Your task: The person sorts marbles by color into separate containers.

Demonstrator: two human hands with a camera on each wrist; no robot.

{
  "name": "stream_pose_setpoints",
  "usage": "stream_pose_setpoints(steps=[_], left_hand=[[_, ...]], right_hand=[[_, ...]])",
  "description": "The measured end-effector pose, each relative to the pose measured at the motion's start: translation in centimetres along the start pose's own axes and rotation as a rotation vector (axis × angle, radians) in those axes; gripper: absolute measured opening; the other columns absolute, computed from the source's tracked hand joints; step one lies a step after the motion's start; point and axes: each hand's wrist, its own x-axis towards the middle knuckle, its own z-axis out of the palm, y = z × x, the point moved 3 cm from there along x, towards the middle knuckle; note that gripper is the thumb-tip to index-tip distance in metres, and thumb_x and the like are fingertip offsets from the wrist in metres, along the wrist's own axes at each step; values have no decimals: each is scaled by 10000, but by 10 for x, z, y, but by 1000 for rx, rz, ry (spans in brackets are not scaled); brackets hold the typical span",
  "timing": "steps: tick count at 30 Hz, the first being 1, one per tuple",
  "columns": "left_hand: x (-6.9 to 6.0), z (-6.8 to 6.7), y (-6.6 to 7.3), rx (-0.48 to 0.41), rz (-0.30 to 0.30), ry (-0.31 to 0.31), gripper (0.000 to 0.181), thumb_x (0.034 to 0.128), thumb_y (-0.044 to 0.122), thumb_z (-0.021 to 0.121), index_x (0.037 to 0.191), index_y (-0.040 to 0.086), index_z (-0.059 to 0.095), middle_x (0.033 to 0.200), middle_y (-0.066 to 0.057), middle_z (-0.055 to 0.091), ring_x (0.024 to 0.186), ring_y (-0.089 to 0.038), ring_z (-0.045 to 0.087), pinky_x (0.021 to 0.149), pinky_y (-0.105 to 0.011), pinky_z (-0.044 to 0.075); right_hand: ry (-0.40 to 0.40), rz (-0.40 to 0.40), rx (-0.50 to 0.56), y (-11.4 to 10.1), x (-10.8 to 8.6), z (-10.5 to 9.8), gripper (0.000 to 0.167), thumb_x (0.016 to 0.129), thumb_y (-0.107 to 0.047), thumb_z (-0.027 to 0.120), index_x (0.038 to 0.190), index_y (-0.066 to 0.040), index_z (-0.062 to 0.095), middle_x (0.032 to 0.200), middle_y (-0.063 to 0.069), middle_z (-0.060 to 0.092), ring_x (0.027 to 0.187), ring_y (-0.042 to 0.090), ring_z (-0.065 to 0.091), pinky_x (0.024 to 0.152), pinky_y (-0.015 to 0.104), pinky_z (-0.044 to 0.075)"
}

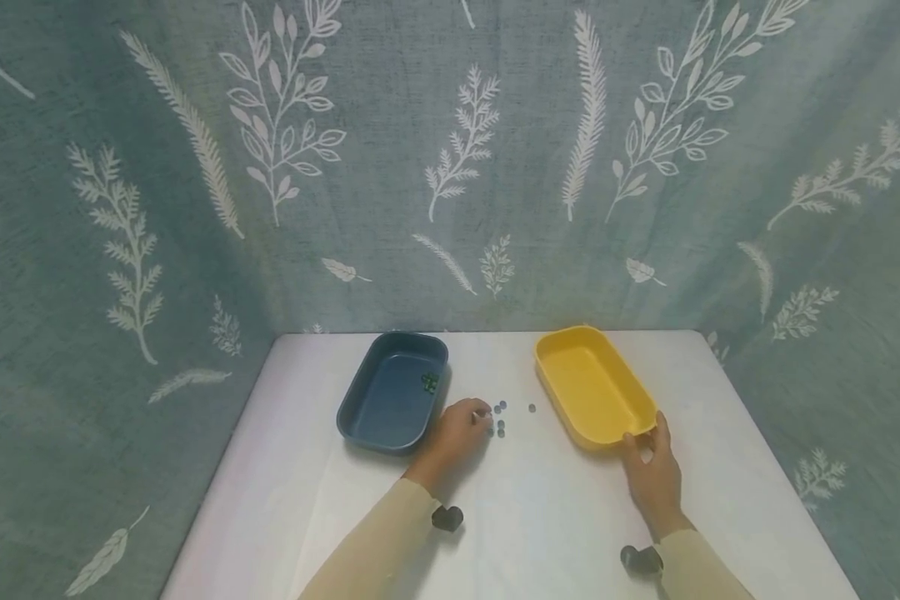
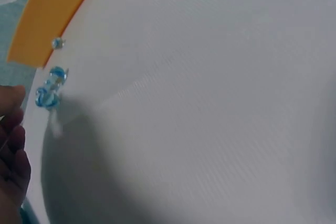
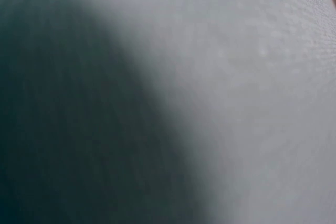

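Observation:
My left hand [image 1: 457, 433] reaches past the right side of a dark blue dish [image 1: 351, 433], low over the white table. Its fingertips are at a loose group of small bluish glass marbles [image 1: 501, 423]. In the left wrist view its curled fingers [image 2: 18, 137] show at the left edge, beside clear blue marbles [image 2: 48, 97]; whether they pinch one is hidden. Several green marbles [image 1: 430, 382] lie inside the blue dish. My right hand [image 1: 654, 475] grips the near right corner of a yellow dish [image 1: 596, 392], thumb and fingers apart along its rim.
One marble [image 1: 532, 408] lies apart from the group, nearer the yellow dish. A patterned green cloth [image 1: 390, 208] hangs behind and on both sides of the white table [image 1: 525, 517]. The right wrist view shows mostly pale tabletop and a dark shadow.

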Motion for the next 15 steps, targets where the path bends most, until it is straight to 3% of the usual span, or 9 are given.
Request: stream_pose_setpoints(steps=[6,15], left_hand=[[10,8,12,-20,59,-21,168,913,155,655,1070,106,687,936,44,634,650,-53,590,605,-236,513],[23,15,18,20,44,-23,119,890,142,683,1007,150,703,895,96,651,705,-63,553,643,-239,486]], right_hand=[[2,4,6,2,0,-1,817,980,-546,466,1570,-274,-30,1514,222,341,1395,434,266,1102,636,182],[-4,8,13,-2,-1,-1,817,978,-552,471,1570,-283,-24,1514,231,335,1391,443,265,1098,647,176]])
